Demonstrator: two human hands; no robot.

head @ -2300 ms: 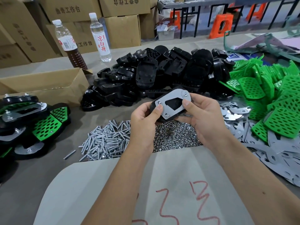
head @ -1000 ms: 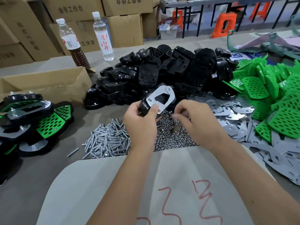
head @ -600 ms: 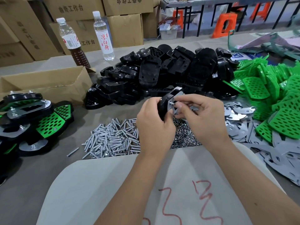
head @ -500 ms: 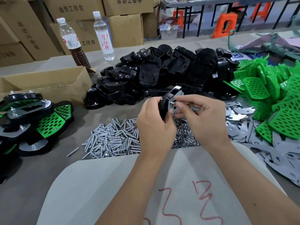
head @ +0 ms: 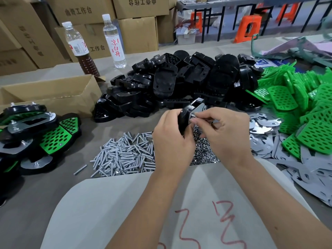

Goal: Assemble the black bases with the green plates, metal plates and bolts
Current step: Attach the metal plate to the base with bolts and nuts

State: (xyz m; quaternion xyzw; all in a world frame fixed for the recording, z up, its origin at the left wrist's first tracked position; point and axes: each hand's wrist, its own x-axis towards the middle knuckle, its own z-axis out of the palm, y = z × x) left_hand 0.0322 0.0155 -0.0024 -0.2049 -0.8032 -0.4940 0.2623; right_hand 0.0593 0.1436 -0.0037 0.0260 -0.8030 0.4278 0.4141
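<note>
My left hand [head: 170, 139] grips a black base [head: 184, 116] held on edge above the table, with a metal plate [head: 198, 106] against its right face. My right hand [head: 222, 135] pinches a small metal piece [head: 193, 115], a nut or bolt end, at the plate's face. Under my hands lie a heap of bolts [head: 124, 155] and a heap of nuts [head: 204, 153]. A pile of black bases [head: 179, 83] sits behind, green plates [head: 305, 108] to the right, and loose metal plates [head: 265, 139] near them.
Finished assemblies [head: 34, 133] are stacked at the left. An open cardboard box [head: 53, 97] and two bottles [head: 115, 42] stand behind them. A white sheet with red marks [head: 161, 212] covers the near table. One stray bolt [head: 80, 169] lies apart.
The base with its plate was turned from flat-facing to on edge. My right hand left it, dipped toward the nuts, and came back to pinch at the plate's face.
</note>
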